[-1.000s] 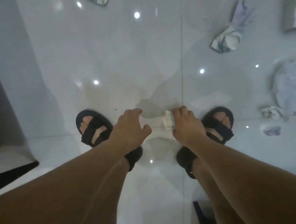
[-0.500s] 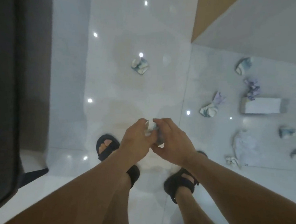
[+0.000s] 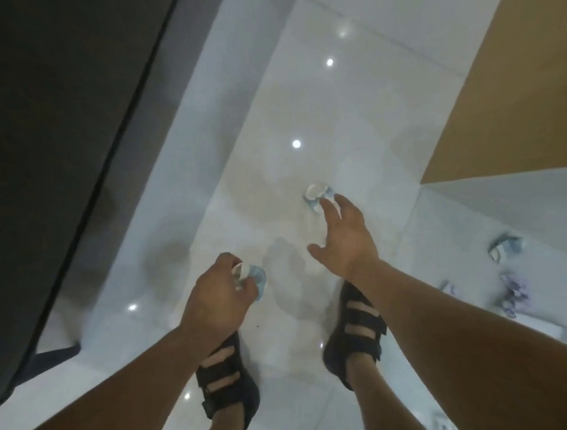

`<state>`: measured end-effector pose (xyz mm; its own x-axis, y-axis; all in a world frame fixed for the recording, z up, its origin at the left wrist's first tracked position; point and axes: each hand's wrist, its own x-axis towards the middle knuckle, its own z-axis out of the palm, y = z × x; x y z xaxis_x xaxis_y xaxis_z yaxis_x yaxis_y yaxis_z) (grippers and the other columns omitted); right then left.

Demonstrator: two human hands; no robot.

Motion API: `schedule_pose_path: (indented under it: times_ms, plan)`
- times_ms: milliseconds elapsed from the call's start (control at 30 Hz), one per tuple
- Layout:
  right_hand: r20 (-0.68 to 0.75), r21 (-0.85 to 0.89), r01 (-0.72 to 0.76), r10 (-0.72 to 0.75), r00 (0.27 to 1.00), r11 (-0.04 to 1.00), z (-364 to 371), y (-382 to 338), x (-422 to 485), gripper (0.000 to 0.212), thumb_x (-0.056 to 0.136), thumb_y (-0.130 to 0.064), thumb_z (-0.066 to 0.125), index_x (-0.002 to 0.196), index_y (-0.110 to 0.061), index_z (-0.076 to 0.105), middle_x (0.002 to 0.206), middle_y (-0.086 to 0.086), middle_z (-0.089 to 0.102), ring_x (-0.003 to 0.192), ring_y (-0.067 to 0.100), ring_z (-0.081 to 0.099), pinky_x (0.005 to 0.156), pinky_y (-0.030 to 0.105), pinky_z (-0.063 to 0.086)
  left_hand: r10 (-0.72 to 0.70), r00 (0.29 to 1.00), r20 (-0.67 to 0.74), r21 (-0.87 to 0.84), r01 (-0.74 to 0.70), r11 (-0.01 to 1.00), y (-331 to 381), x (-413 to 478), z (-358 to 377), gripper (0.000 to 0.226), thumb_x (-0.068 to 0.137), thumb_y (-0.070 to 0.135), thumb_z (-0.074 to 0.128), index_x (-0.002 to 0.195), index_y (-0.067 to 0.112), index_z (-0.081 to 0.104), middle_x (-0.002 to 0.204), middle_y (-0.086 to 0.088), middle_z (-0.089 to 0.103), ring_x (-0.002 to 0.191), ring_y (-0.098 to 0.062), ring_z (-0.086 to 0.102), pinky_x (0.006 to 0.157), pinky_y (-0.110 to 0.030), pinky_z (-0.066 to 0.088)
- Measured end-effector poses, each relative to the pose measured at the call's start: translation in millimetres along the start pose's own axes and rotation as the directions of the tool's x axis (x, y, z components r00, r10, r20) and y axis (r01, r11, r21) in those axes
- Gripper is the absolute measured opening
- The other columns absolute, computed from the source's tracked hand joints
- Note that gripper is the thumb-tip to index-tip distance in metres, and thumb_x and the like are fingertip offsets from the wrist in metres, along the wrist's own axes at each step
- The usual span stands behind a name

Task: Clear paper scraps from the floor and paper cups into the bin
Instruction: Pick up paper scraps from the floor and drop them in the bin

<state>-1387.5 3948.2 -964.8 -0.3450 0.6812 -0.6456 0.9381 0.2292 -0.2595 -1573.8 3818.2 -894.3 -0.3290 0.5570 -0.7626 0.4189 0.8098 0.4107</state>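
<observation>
My left hand (image 3: 219,293) is closed around a small bundle of crumpled white and blue paper scraps (image 3: 258,278), held above the white tiled floor. My right hand (image 3: 344,237) is stretched forward with fingers spread, holding nothing; its fingertips are just short of a crumpled blue and white paper cup (image 3: 317,194) lying on the floor ahead. No bin is in view.
A dark cabinet or door (image 3: 51,130) fills the left side. A brown panel (image 3: 517,81) stands at the upper right. More crumpled scraps lie at the right: one (image 3: 504,248), a purple one (image 3: 512,294), another at the bottom (image 3: 444,427). My sandalled feet (image 3: 354,337) stand below the hands.
The scrap picked up between my feet has passed into my left hand. My right hand let go and reached forward toward the crumpled cup; the view swung up and left.
</observation>
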Motion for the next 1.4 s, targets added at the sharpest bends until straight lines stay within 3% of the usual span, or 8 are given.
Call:
schedule_pose_path:
  times_ms: [200, 367, 500, 733, 867, 933, 1233, 1400]
  plan:
    - [0.038, -0.214, 0.076, -0.07, 0.997, 0.974, 22, 17, 98, 0.08, 0.088, -0.041, 0.064, 0.151, -0.03, 0.016, 0.16, 0.005, 0.003, 0.146, 0.033, 0.006, 0.104, 0.05, 0.039, 0.02, 0.996, -0.091, -0.071, -0.027, 0.997, -7, 83, 38, 0.035, 0.088, 0.034, 0.061, 0.122, 0.027, 0.057, 0.112, -0.002, 0.059, 0.089, -0.013, 0.05, 0.081, -0.023, 0.041]
    - [-0.011, -0.286, 0.164, -0.174, 0.985, 0.944, 50, 29, 111, 0.058, 0.09, -0.023, 0.058, 0.143, -0.028, 0.037, 0.149, 0.008, 0.024, 0.13, 0.032, 0.026, 0.091, 0.039, 0.05, 0.009, 0.991, -0.132, -0.098, -0.022, 0.995, -10, 116, 56, 0.033, 0.085, 0.038, 0.063, 0.115, 0.023, 0.062, 0.11, -0.003, 0.063, 0.094, -0.019, 0.058, 0.084, -0.027, 0.046]
    - [0.087, -0.202, 0.216, -0.202, 0.975, 0.955, 57, 21, 82, 0.053, 0.089, -0.014, 0.055, 0.14, -0.027, 0.046, 0.141, 0.005, 0.033, 0.123, 0.026, 0.035, 0.094, 0.03, 0.046, -0.05, 0.996, -0.071, -0.086, 0.044, 0.995, -14, 90, 56, 0.033, 0.088, 0.036, 0.063, 0.117, 0.021, 0.061, 0.113, -0.006, 0.063, 0.1, -0.022, 0.059, 0.088, -0.031, 0.047]
    - [0.087, -0.101, 0.326, -0.318, 0.944, 0.94, -18, -42, -9, 0.054, 0.088, -0.03, 0.06, 0.14, -0.031, 0.042, 0.144, 0.001, 0.032, 0.126, 0.02, 0.035, 0.09, 0.027, 0.046, -0.087, 0.992, -0.089, -0.066, 0.081, 0.994, 19, 12, -27, 0.022, 0.089, 0.027, 0.06, 0.11, 0.018, 0.062, 0.107, -0.006, 0.063, 0.097, -0.025, 0.059, 0.088, -0.036, 0.049]
    - [0.023, -0.117, 0.36, -0.36, 0.933, 0.926, -101, -91, -69, 0.054, 0.089, -0.033, 0.061, 0.139, -0.032, 0.043, 0.143, -0.002, 0.034, 0.125, 0.017, 0.038, 0.094, 0.024, 0.044, -0.065, 0.979, -0.193, -0.053, 0.056, 0.997, 61, -50, -113, 0.007, 0.089, 0.024, 0.057, 0.09, 0.017, 0.061, 0.09, -0.005, 0.063, 0.078, -0.021, 0.06, 0.065, -0.025, 0.045]
    - [-0.008, -0.146, 0.405, -0.411, 0.912, 0.902, -146, -119, -101, 0.053, 0.089, -0.037, 0.06, 0.139, -0.033, 0.044, 0.144, -0.003, 0.035, 0.125, 0.016, 0.039, 0.095, 0.023, 0.042, -0.028, 0.969, -0.245, -0.082, 0.008, 0.997, 82, -94, -158, 0.012, 0.089, 0.029, 0.058, 0.083, 0.018, 0.059, 0.083, -0.003, 0.062, 0.071, -0.018, 0.057, 0.057, -0.022, 0.039]
    - [0.023, -0.287, 0.556, -0.574, 0.818, 0.78, -310, -257, -281, 0.054, 0.092, -0.038, 0.057, 0.142, -0.033, 0.039, 0.148, -0.003, 0.031, 0.128, 0.016, 0.037, 0.099, 0.025, 0.042, 0.022, 0.883, -0.468, -0.141, -0.099, 0.985, 111, -340, -304, 0.023, 0.087, 0.029, 0.058, 0.105, 0.017, 0.064, 0.106, -0.008, 0.062, 0.096, -0.029, 0.061, 0.08, -0.036, 0.05]
    - [0.06, -0.34, 0.699, -0.727, 0.684, 0.629, -349, -312, -366, 0.052, 0.089, -0.033, 0.06, 0.139, -0.029, 0.045, 0.142, 0.001, 0.036, 0.125, 0.022, 0.039, 0.095, 0.031, 0.044, -0.074, 0.758, -0.648, -0.182, -0.06, 0.981, 88, -454, -327, 0.027, 0.085, 0.028, 0.059, 0.11, 0.017, 0.063, 0.109, -0.01, 0.061, 0.097, -0.029, 0.06, 0.081, -0.035, 0.049]
